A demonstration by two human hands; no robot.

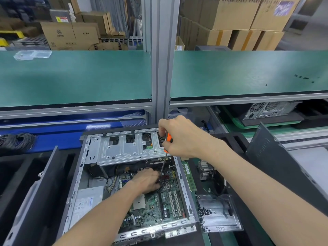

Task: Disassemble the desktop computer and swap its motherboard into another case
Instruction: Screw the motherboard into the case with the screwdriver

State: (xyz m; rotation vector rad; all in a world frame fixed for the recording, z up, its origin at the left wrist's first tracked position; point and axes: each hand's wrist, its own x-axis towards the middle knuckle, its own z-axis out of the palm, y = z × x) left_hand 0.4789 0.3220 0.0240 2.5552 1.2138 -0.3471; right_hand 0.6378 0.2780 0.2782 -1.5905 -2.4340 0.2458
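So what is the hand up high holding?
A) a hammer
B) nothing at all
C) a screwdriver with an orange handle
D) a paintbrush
C: the right hand grips a screwdriver with an orange handle, its dark shaft pointing down at the motherboard in the open computer case, next to the left hand.

I see my right hand (181,136) raised, fingers curled round the orange-and-black plastic handle of a screwdriver (168,139), its thin metal shaft running down and leftward from the grip. My left hand (148,181) lies lower, palm down, fingertips bent beside the shaft's tip. Both forearms are bare, reaching in from the bottom edge.
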